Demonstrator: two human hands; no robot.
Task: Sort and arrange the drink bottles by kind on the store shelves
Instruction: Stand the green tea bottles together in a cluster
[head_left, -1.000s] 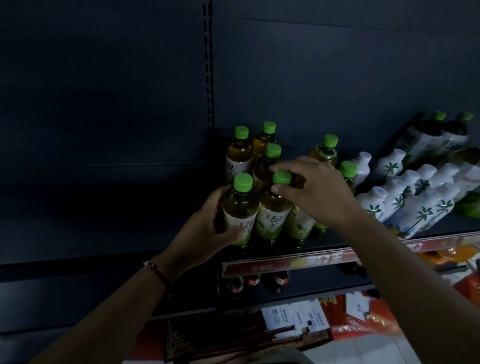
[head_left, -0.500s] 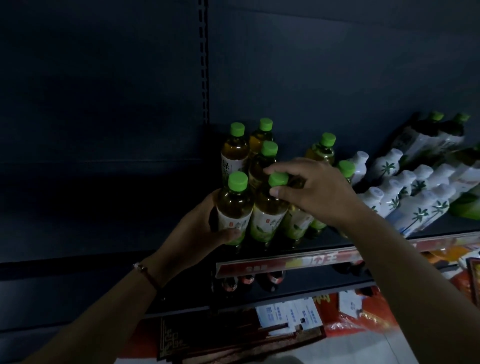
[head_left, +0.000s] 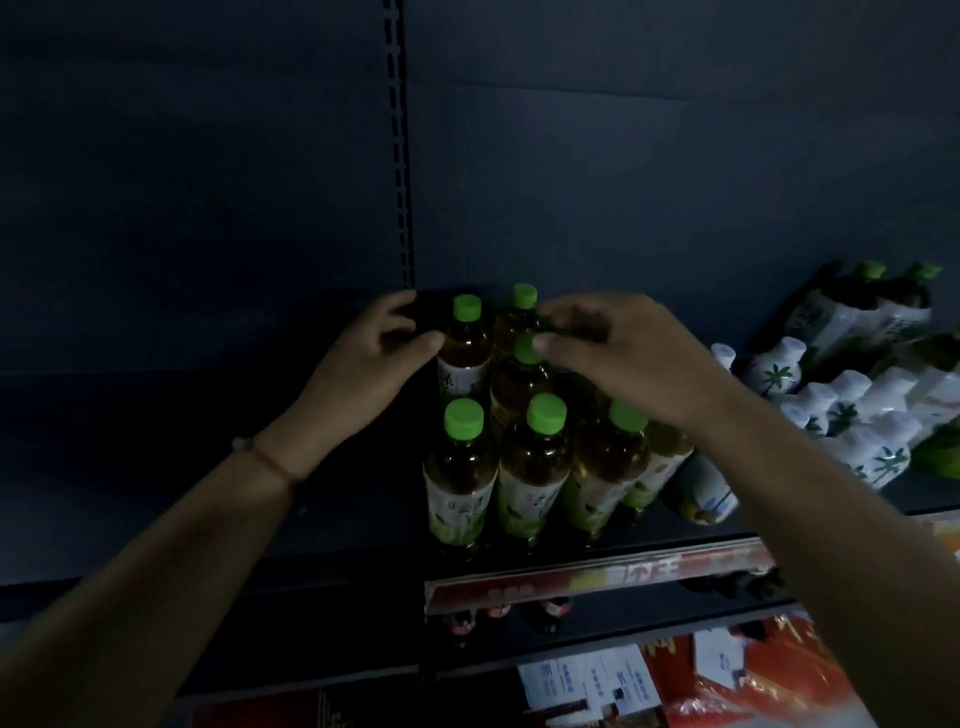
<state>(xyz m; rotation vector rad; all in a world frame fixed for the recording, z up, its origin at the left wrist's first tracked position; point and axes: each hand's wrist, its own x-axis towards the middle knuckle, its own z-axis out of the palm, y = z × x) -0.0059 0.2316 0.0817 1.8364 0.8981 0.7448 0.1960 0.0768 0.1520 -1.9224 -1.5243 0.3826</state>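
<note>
**Squaring up the tea bottles at the back of the shelf**

We start with the green-capped tea bottles (head_left: 530, 457), which stand upright in a tight block at the left end of the shelf (head_left: 810, 512), three in the front row and more behind them, labels mostly facing us. They sit packed shoulder to shoulder, likely so one kind fills one patch and leaves room beside it

Our left hand (head_left: 363, 364) reaches to the rear row, thumb tip touching the shoulder of the back-left bottle (head_left: 465, 348) and the other fingers loosely spread behind it; they do not wrap it, so we judge it is steadying or nudging, not lifting. Our right hand (head_left: 628, 358) hovers over the middle bottles with fingers relaxed and parted, one fingertip beside a green cap (head_left: 525, 347); whether it touches, we cannot tell

To the right, well apart from the tea, white bottles with palm-tree prints (head_left: 852, 415) lean in rows, and darker green-capped bottles (head_left: 872, 306) lie tilted behind them. A red price strip (head_left: 597, 574) runs along the shelf edge, with more goods on the shelf below
</note>
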